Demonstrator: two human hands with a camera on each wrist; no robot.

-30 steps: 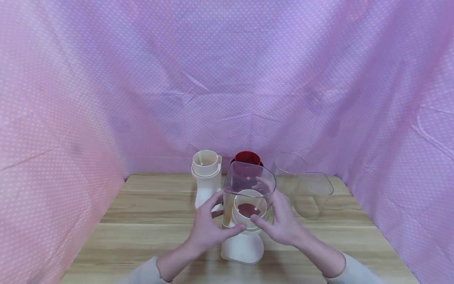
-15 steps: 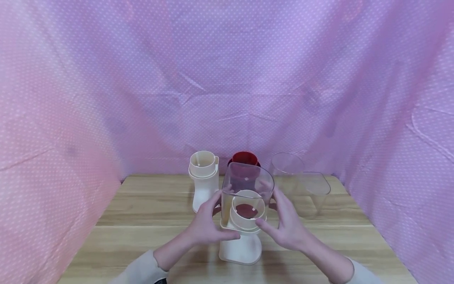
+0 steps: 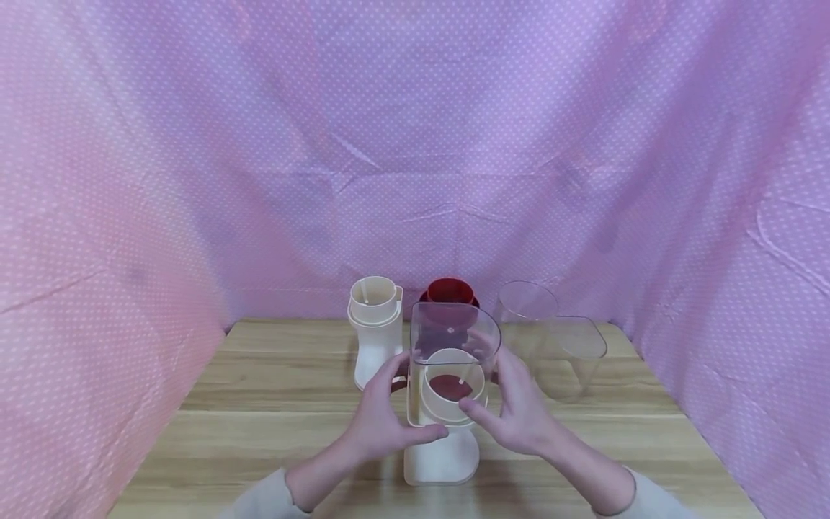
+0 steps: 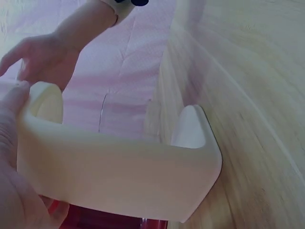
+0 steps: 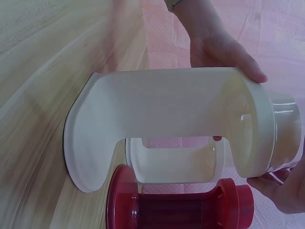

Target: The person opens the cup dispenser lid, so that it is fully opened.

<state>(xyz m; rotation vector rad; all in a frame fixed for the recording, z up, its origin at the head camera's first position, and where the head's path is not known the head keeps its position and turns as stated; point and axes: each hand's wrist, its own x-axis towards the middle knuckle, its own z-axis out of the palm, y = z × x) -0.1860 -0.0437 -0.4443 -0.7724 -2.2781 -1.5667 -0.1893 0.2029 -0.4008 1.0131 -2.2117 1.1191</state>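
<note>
A clear plastic container [image 3: 424,339] sits on the round head of a white C-shaped stand [image 3: 441,461], upright on the wooden table. My left hand [image 3: 379,418] grips the stand's head from the left, thumb in front. From the other side my right hand [image 3: 521,407] holds the container's lower part, its thumb near the front and fingers behind. A reddish disc shows inside the stand's round collar. The right wrist view shows the stand [image 5: 162,100] side-on, with the left hand [image 5: 219,55] behind its top. Exact contact of some fingertips is hidden.
Behind stand a second white stand [image 3: 379,353] and a red stand [image 3: 450,288], the red one partly behind the container. Two more clear containers [image 3: 577,335] are at the back right. The wooden table [image 3: 227,404] meets a pink dotted curtain [image 3: 415,180].
The stand and the container on it have turned slightly, so their flat sides face more squarely forward. Both hands have stayed around them, with small finger shifts.
</note>
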